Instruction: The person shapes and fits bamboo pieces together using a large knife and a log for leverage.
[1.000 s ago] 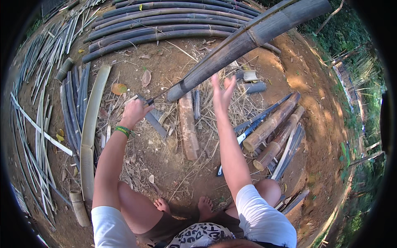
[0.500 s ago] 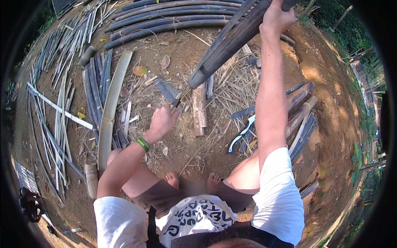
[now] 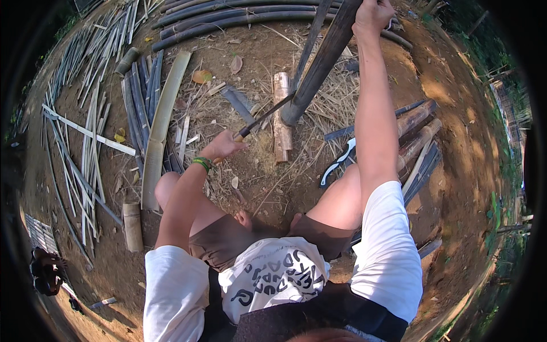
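My left hand (image 3: 226, 146) is closed around the wooden handle of a long knife (image 3: 264, 118). The blade reaches up to the right, and its tip end lies at the split between a dark bamboo pole (image 3: 322, 62) and a narrower strip (image 3: 310, 45) on its left side. At the top edge my right hand (image 3: 373, 17) grips the upper part of the pole, holding it tilted. The pole's lower end meets the right side of a short, pale log (image 3: 281, 122) lying on the ground. Whether it rests on the log or beside it, I cannot tell.
A saw with a white-and-black handle (image 3: 337, 162) lies by my right knee. Left are a halved bamboo (image 3: 165, 122), dark strips (image 3: 132, 108) and a bamboo stub (image 3: 133, 228). Long poles (image 3: 228, 23) lie at the back. Another person (image 3: 45, 271) is far lower left.
The pole's lower end has shifted right and the pole leans less. The knife has swung up to the right, its blade now at the split. The strip now stands apart from the pole.
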`<action>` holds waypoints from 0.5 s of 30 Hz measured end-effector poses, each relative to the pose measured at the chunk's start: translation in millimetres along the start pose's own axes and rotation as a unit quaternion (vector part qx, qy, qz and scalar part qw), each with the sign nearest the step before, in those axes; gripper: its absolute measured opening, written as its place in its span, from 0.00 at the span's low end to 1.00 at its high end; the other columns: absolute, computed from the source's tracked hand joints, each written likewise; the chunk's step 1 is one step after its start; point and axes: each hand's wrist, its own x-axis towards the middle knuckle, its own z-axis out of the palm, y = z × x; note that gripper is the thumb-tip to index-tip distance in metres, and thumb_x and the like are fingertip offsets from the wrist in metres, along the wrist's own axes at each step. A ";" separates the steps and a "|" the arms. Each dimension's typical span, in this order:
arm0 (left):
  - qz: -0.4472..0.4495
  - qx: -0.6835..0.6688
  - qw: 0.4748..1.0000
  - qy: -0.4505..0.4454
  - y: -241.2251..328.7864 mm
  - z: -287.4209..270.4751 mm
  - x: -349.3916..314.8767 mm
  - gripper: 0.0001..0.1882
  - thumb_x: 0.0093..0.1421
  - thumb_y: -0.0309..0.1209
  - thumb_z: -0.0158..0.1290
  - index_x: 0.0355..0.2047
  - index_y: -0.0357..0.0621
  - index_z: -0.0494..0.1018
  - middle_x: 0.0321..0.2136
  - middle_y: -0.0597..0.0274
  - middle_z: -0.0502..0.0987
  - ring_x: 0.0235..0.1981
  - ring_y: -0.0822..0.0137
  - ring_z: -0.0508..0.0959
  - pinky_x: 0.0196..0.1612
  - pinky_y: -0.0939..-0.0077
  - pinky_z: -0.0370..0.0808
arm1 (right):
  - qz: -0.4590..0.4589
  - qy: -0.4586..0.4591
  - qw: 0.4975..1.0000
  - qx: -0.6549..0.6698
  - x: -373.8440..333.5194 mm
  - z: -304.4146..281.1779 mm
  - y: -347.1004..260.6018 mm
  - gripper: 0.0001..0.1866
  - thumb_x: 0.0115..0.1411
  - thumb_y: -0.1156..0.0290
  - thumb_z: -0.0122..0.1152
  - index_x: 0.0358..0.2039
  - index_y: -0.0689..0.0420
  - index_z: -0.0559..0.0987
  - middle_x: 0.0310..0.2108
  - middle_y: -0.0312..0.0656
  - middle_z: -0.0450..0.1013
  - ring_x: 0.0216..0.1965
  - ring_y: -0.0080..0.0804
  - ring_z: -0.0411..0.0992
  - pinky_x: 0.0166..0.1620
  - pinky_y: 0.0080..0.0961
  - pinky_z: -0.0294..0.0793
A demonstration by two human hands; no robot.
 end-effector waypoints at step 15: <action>0.025 -0.169 0.927 0.335 82.6 189.7 -99.6 0.20 0.64 0.39 0.60 0.35 0.31 0.68 0.16 0.46 0.76 0.21 0.43 0.81 0.26 0.51 0.73 | 0.120 -0.156 0.958 0.207 -31.2 97.4 -21.4 0.37 0.70 0.37 0.51 0.47 0.66 0.81 0.39 0.43 0.82 0.40 0.29 0.80 0.49 0.29 0.78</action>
